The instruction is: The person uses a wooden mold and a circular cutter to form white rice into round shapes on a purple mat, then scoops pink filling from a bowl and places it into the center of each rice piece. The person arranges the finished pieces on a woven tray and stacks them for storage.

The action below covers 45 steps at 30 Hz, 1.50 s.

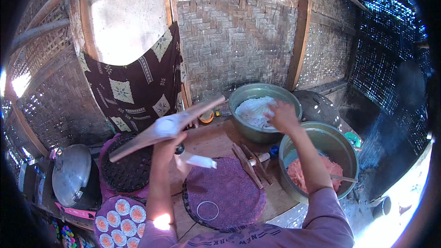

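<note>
My left hand is closed around a long wooden board, which it holds up tilted over the table. A white round piece sits at the middle of the board. A white tube-like piece shows just below that hand; whether it joins the board I cannot tell. My right hand reaches into a green basin, its fingers bent into a heap of white crumbly flour. Below lies a round purple tray with a thin white ring on it.
A second green basin holds a pink crumbly mixture and a spoon. Wooden pieces lie beside the purple tray. At left are a dark woven tray, several white-and-orange round cakes and a lidded metal pot.
</note>
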Each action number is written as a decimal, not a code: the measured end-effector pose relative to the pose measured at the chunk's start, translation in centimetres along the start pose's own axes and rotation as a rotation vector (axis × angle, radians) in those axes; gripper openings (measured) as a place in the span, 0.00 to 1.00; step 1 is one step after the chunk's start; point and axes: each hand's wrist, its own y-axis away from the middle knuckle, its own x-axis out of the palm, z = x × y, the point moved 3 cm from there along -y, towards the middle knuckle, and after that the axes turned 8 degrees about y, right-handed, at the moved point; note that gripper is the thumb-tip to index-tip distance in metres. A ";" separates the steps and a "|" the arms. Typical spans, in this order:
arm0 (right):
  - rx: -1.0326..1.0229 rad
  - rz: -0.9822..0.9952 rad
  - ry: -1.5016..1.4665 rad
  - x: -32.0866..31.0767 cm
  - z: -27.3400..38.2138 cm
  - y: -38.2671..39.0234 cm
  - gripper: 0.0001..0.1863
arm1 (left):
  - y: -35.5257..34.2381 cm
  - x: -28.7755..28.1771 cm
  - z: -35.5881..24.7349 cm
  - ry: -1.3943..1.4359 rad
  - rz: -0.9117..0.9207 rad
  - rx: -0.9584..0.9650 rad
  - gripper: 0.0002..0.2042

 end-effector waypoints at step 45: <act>-0.154 1.470 -1.774 0.2 10.8 17.0 0.63 | 11.0 1.3 -3.6 0.603 0.808 -0.152 0.40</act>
